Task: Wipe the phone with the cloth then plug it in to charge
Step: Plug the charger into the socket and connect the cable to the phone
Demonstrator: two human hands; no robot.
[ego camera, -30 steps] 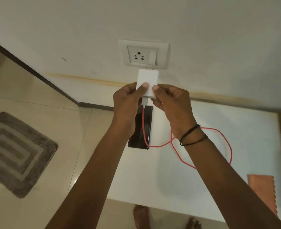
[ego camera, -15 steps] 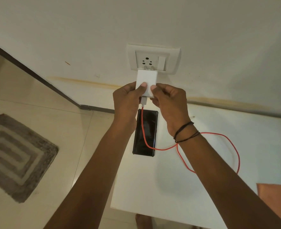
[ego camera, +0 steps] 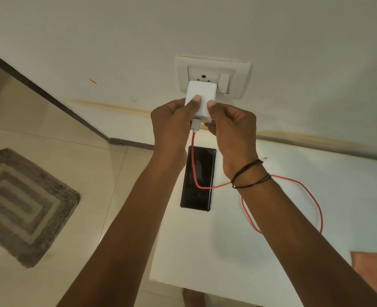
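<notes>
A white charger block is pressed against the wall socket. My left hand and my right hand both pinch it from the sides, thumbs on its face. A red cable runs from the block's underside across the black phone, which lies flat on the white table, and loops off to the right. An orange cloth lies at the table's right edge.
The socket plate has a white switch right of the block. A grey patterned mat lies on the tiled floor at left. A dark skirting strip runs along the wall's base.
Both hands have raised the charger block from just below the socket up onto it. The phone and cable loop stay on the table.
</notes>
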